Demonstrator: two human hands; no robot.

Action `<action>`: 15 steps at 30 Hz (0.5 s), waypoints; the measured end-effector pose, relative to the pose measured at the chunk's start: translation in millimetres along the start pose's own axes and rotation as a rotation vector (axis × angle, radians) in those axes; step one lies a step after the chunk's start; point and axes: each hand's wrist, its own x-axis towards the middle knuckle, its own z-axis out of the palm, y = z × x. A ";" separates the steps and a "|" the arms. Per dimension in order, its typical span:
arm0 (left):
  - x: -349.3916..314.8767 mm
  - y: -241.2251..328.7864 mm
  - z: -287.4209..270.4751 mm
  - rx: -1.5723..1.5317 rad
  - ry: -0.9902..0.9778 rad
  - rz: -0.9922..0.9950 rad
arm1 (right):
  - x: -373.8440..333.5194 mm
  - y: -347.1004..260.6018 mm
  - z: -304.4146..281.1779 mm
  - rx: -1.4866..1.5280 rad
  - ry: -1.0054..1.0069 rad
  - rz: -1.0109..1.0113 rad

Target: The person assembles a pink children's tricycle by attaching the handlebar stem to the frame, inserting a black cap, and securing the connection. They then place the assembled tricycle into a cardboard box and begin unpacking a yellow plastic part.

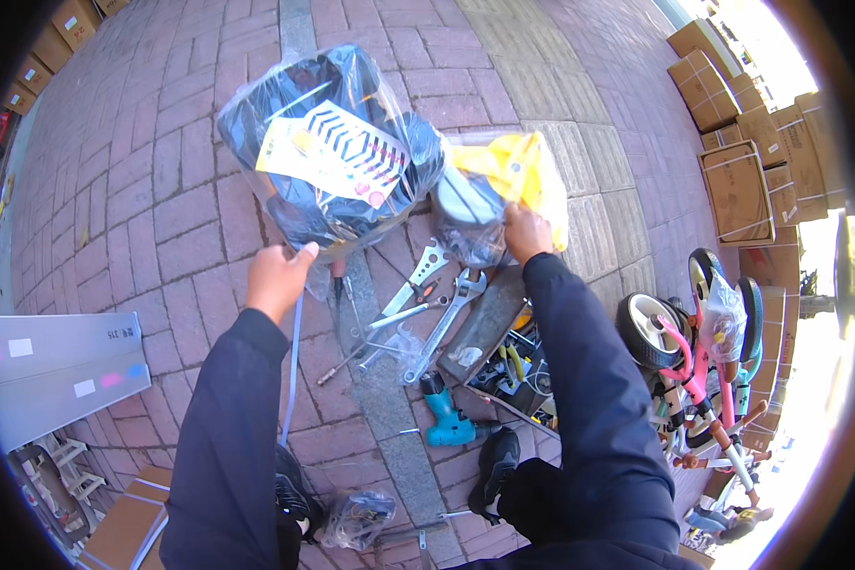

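Observation:
My left hand (280, 280) pinches the lower edge of a large clear plastic bag (328, 157). Inside it are dark, bulky parts, with a printed leaflet (337, 152) on top. My right hand (527, 234) closes on a second plastic bag (470, 204) holding a grey piece and something bright yellow (532, 171). The two bags touch; whether they are joined I cannot tell. Below them on the bricks lie an adjustable wrench (451, 318), a flat multi-hole spanner (418, 275) and several thin tools. A teal cordless drill (449, 418) rests between my feet, beside an open toolbox (484, 328).
Small pink and teal children's bikes (698, 351) stand at the right, with stacked cartons (736, 180) beyond. At the left are a long grey box (57, 375) and a strapped carton (128, 522). A small plastic bag (359, 518) lies by my left shoe (294, 489).

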 end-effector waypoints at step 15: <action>-93.2 24.3 -121.8 -0.405 0.149 0.317 | -165.5 -21.6 -308.6 0.209 0.541 -0.481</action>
